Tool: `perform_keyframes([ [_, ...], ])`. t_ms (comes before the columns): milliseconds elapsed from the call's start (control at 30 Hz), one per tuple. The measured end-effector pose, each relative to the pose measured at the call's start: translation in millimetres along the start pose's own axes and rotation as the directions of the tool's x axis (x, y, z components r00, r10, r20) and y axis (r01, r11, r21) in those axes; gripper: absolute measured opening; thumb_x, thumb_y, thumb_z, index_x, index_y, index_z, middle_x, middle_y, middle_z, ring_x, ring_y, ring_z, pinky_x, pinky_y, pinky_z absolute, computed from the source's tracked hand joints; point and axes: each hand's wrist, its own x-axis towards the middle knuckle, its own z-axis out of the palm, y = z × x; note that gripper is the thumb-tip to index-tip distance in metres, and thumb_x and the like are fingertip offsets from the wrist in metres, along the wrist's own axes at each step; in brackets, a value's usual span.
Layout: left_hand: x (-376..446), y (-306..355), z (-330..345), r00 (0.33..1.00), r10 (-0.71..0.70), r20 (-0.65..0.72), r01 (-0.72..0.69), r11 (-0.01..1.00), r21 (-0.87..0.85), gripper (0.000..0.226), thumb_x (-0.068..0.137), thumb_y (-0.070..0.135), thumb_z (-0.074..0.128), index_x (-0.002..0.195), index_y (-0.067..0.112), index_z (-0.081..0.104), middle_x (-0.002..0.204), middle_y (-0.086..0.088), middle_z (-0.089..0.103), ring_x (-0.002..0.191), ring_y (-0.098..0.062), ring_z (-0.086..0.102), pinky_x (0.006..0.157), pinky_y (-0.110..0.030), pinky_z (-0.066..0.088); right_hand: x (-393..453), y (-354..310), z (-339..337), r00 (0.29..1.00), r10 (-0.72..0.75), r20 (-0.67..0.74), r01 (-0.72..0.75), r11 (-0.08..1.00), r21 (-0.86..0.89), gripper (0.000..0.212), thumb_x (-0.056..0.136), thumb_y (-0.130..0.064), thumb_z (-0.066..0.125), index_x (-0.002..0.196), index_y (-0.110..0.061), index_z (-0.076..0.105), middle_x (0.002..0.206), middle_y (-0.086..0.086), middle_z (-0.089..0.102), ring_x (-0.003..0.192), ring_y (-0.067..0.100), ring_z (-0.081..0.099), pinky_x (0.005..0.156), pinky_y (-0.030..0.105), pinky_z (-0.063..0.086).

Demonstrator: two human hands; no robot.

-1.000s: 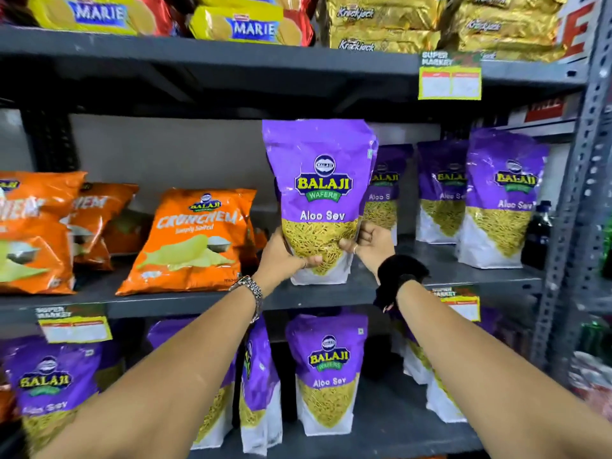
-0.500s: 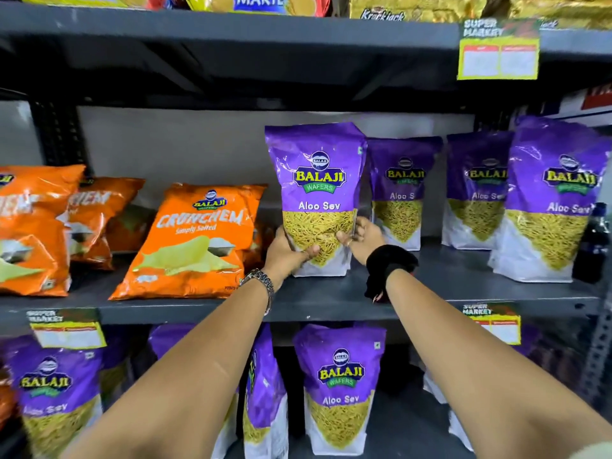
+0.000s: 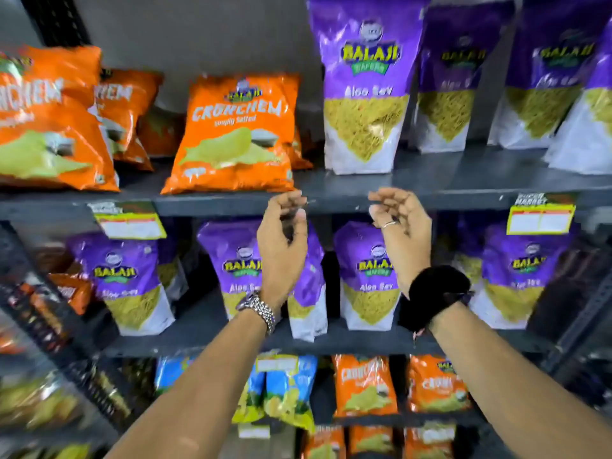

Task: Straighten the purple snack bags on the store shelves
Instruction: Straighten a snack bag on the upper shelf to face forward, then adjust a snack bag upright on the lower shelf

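Observation:
A purple Aloo Sev bag (image 3: 364,94) stands upright on the upper shelf (image 3: 430,183), with more purple bags (image 3: 447,87) in a row to its right. My left hand (image 3: 281,240) and my right hand (image 3: 402,226) hover in front of the shelf edge just below that bag, fingers loosely curled and apart, holding nothing. On the shelf below stand several purple bags: one at the left (image 3: 129,279), one partly hidden behind my left hand (image 3: 231,260), a narrow one turned sideways (image 3: 309,293), one between my hands (image 3: 367,279) and one at the right (image 3: 516,276).
Orange Crunchem bags (image 3: 235,134) lie on the upper shelf left of the purple ones. Yellow price tags (image 3: 129,223) hang on the shelf edge at left and right (image 3: 539,217). Blue (image 3: 284,389) and orange bags (image 3: 364,385) fill the lowest shelves. A metal upright (image 3: 579,316) stands at right.
Both hands have let go of the purple bag, which now stands on the upper shelf, and have dropped below the shelf edge. The camera has tilted down, showing lower shelves.

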Motion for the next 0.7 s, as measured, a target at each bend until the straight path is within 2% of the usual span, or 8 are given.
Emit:
perform_keyframes([
  [100, -32, -32, -23, 0.991, -0.126, 0.04, 0.125, 0.992, 0.023, 0.022, 0.092, 0.009, 0.049, 0.111, 0.018, 0.053, 0.102, 0.005, 0.062, 0.091, 0.0, 0.058, 0.075, -0.007, 0.044, -29, 43, 4, 0.988, 0.153, 0.017, -0.152, 0.986, -0.073, 0.025, 0.082, 0.0, 0.056, 0.097, -0.02, 0.056, 0.097, 0.006, 0.066, 0.084, 0.004, 0.06, 0.079, 0.023, 0.047],
  [200, -62, -70, -37, 0.942, -0.306, 0.137, 0.296, 0.951, 0.089, 0.025, 0.091, 0.006, 0.048, 0.115, 0.008, 0.053, 0.103, 0.004, 0.058, 0.086, 0.005, 0.056, 0.076, -0.011, 0.044, -52, 93, 11, 0.944, 0.323, 0.063, -0.303, 0.928, -0.216, 0.028, 0.08, 0.004, 0.058, 0.103, -0.013, 0.055, 0.103, 0.012, 0.066, 0.077, -0.005, 0.06, 0.073, 0.01, 0.048],
  [300, -87, -103, -40, 0.856, -0.459, 0.239, 0.408, 0.882, 0.234, 0.028, 0.09, 0.005, 0.052, 0.118, 0.002, 0.054, 0.105, -0.005, 0.06, 0.091, -0.007, 0.06, 0.079, -0.012, 0.042, -76, 135, 18, 0.865, 0.492, 0.099, -0.437, 0.834, -0.336, 0.046, 0.077, 0.005, 0.064, 0.121, 0.003, 0.048, 0.126, 0.025, 0.056, 0.097, 0.015, 0.053, 0.077, 0.01, 0.045],
  [400, -101, -126, -38, 0.758, -0.574, 0.309, 0.463, 0.808, 0.364, 0.028, 0.091, 0.003, 0.05, 0.116, -0.006, 0.056, 0.102, -0.013, 0.061, 0.089, -0.007, 0.059, 0.07, -0.01, 0.034, -90, 162, 31, 0.766, 0.625, 0.149, -0.516, 0.737, -0.437, 0.064, 0.077, 0.009, 0.062, 0.135, 0.0, 0.035, 0.14, 0.023, 0.043, 0.115, 0.022, 0.046, 0.098, 0.028, 0.042],
  [500, -109, -149, -39, 0.659, -0.67, 0.341, 0.52, 0.734, 0.437, 0.039, 0.093, 0.0, 0.041, 0.131, 0.001, 0.047, 0.088, 0.004, 0.059, 0.087, -0.019, 0.053, 0.06, -0.01, 0.035, -98, 186, 42, 0.714, 0.667, 0.214, -0.513, 0.705, -0.49, 0.085, 0.072, 0.012, 0.066, 0.142, -0.002, 0.02, 0.148, 0.022, 0.032, 0.136, 0.033, 0.035, 0.11, 0.04, 0.033],
  [567, -110, -168, -42, 0.623, -0.703, 0.342, 0.534, 0.702, 0.47, 0.045, 0.093, 0.001, 0.04, 0.137, 0.01, 0.043, 0.107, -0.01, 0.067, 0.098, -0.029, 0.06, 0.076, -0.019, 0.043, -99, 198, 48, 0.71, 0.665, 0.233, -0.462, 0.689, -0.558, 0.102, 0.066, 0.004, 0.075, 0.146, -0.006, 0.012, 0.153, 0.016, 0.026, 0.141, 0.028, 0.029, 0.115, 0.041, 0.029],
  [633, -111, -187, -42, 0.606, -0.721, 0.337, 0.53, 0.681, 0.505, 0.051, 0.092, 0.004, 0.04, 0.142, 0.015, 0.038, 0.133, -0.02, 0.057, 0.119, -0.035, 0.055, 0.092, -0.031, 0.043, -98, 207, 51, 0.722, 0.659, 0.211, -0.429, 0.666, -0.611, 0.111, 0.062, -0.005, 0.081, 0.147, -0.009, 0.009, 0.155, 0.01, 0.024, 0.142, 0.022, 0.027, 0.117, 0.038, 0.028],
  [700, -110, -197, -40, 0.563, -0.735, 0.377, 0.556, 0.675, 0.485, 0.059, 0.092, 0.002, 0.038, 0.147, 0.019, 0.027, 0.14, -0.023, 0.05, 0.125, -0.041, 0.049, 0.099, -0.041, 0.042, -97, 212, 54, 0.731, 0.642, 0.233, -0.411, 0.686, -0.601, 0.12, 0.056, -0.015, 0.084, 0.147, -0.012, 0.006, 0.157, 0.006, 0.019, 0.143, 0.019, 0.023, 0.118, 0.039, 0.025],
])
